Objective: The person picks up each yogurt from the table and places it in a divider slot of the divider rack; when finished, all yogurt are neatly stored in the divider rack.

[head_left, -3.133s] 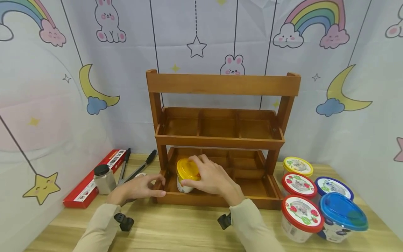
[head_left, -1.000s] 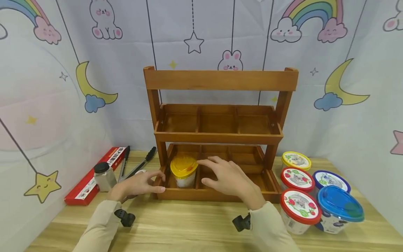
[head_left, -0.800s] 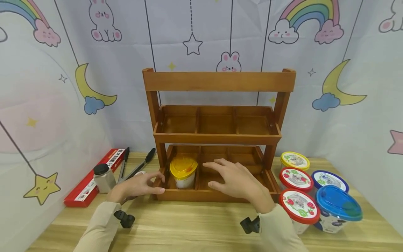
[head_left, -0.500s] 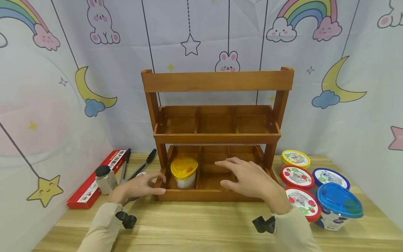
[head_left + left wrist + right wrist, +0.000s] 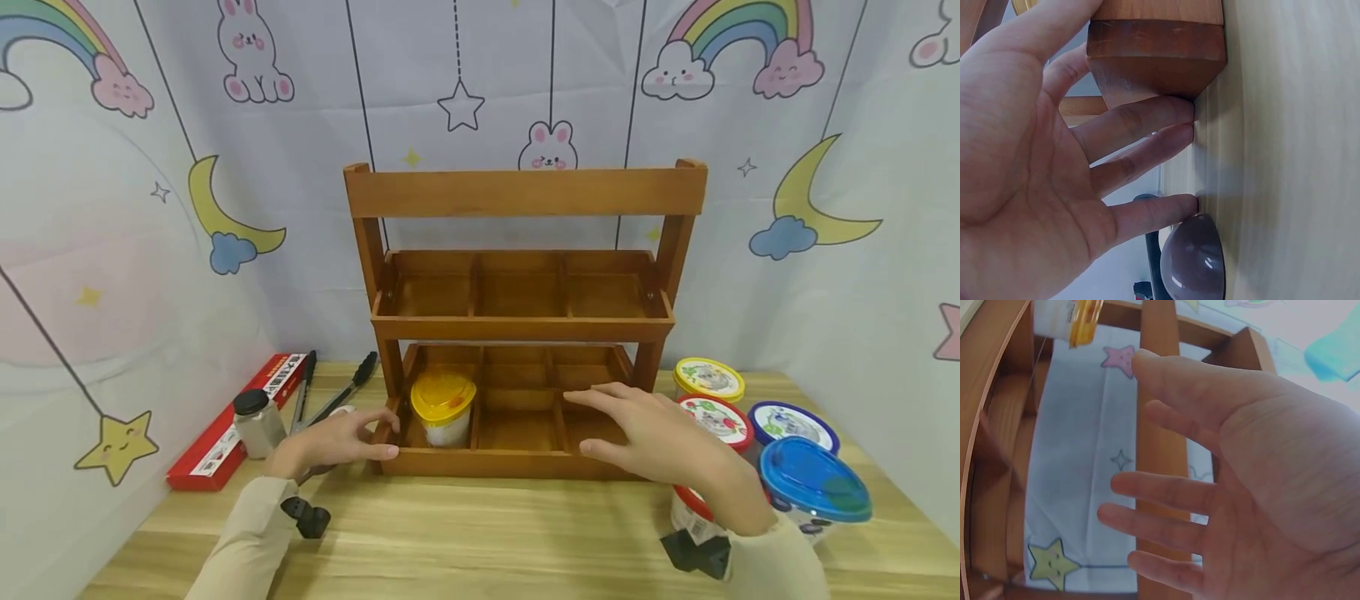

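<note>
At the left front corner of a two-tier wooden rack (image 5: 517, 465), my left hand (image 5: 337, 440) grips the wood. In the left wrist view its thumb lies on one side of the corner (image 5: 1157, 44) and its fingers on the other, some fingertips touching the table. A white tub with a clear yellow lid (image 5: 442, 398) stands upright in the rack's lower left front compartment. My right hand (image 5: 660, 429) hangs in front of the lower right compartment, fingers spread and holding nothing. It partly covers a red-lidded tub (image 5: 697, 512) on the table.
More tubs stand right of the rack: yellow-lidded (image 5: 708, 379), red-lidded (image 5: 716, 417), blue-rimmed (image 5: 793, 423) and blue-lidded (image 5: 813, 475). Left of it lie a red box (image 5: 221, 458), a black-capped jar (image 5: 258, 425) and tongs (image 5: 343, 398). A grey rounded object (image 5: 1194, 262) sits beside the left fingers.
My right hand has let go of the yellow-lidded tub, now sitting in its compartment, and moved right toward the other tubs. My left hand has stayed at the rack's corner.
</note>
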A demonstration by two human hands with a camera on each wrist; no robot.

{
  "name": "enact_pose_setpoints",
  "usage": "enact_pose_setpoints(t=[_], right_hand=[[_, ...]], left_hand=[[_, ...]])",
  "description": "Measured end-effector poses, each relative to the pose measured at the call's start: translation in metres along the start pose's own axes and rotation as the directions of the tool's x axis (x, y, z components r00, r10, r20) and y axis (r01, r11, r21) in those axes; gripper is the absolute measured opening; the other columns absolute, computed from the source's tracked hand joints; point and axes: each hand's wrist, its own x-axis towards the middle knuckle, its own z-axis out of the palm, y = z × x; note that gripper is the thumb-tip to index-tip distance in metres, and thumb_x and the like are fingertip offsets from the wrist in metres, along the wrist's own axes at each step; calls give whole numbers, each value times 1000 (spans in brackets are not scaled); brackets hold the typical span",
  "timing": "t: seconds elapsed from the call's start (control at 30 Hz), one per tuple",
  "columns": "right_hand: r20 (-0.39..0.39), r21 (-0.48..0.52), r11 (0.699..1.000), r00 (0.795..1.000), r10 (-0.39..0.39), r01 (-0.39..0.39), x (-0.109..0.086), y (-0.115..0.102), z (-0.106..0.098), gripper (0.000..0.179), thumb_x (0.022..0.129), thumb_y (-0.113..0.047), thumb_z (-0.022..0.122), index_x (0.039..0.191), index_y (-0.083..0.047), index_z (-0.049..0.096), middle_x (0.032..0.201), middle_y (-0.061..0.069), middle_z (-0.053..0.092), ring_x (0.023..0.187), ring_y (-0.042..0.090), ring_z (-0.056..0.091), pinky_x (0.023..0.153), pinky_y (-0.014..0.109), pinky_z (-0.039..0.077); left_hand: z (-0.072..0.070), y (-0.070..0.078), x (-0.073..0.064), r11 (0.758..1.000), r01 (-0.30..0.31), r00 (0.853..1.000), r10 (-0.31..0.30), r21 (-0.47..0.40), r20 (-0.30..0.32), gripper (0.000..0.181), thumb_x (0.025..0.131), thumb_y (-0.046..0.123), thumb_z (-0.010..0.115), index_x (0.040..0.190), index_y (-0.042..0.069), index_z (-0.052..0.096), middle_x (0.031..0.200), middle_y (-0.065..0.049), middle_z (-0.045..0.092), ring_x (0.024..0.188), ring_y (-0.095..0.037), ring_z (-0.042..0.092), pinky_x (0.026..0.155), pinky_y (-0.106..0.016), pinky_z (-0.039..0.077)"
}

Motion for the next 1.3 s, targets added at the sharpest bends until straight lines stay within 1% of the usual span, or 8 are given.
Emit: enact_pose_setpoints(t=[0.13,0.27,0.37,0.5,0.67,0.77,1.07,1.3], right_hand=[[32,13,1000,999,18,-18,-10,10,-3,59,92,-48,69,143,-23,55,140,18,55,126,43,52,95,69,39],[46,20,1000,999,22,-23,-19,22,-7,61,91,-50,69,143,-22,55,138,17,56,123,43,54,91,64,46],[52,16,1000,998,23,-24,-24,31,-8,62,90,-51,70,142,-20,56,135,16,58,118,40,58,86,59,50],[107,21,999,993,47,-50,-30,41,-7,64,88,-50,73,140,-18,57,134,18,59,118,42,57,87,61,48],[218,52,986,966,141,-156,-38,53,-7,70,82,-48,80,141,-18,57,138,19,56,121,42,54,87,65,47],[268,88,973,946,182,-212,-44,60,-9,72,79,-46,83,140,-18,57,136,18,56,116,37,55,82,61,51],[353,175,940,910,218,-293,-56,78,-17,65,78,-30,85,137,-20,59,133,17,56,107,32,54,71,51,55],[343,162,955,922,180,-247,-61,88,-17,65,74,-26,87,134,-21,62,132,22,51,103,33,54,71,47,54]], left_hand=[[0,1,1,1000,-4,1000,4,7,5,45,95,40,69,127,12,55,99,-1,65,77,-18,55,65,-35,40],[1,1,1,1000,-3,1000,3,20,1,44,95,40,68,126,12,56,92,0,64,73,-17,53,62,-34,39],[0,2,1,1000,3,1000,-3,23,-3,45,94,41,69,127,12,56,94,0,64,76,-17,53,63,-35,39],[-1,3,0,1000,7,1000,-7,22,-4,45,94,42,69,126,12,56,93,0,64,74,-17,53,62,-34,39],[-1,3,0,1000,6,1000,-6,11,-3,45,94,41,69,126,12,56,95,0,65,75,-17,54,63,-35,39],[-1,2,1,1000,7,1000,-7,24,-1,46,94,42,69,127,13,56,95,0,65,76,-17,54,63,-35,40],[0,0,3,999,-18,1000,19,47,-11,44,93,42,70,124,13,58,109,-3,63,83,-19,55,67,-36,42],[0,1,1,998,-4,1000,4,57,-12,46,94,42,69,125,11,57,104,-1,64,81,-19,55,67,-36,42]])
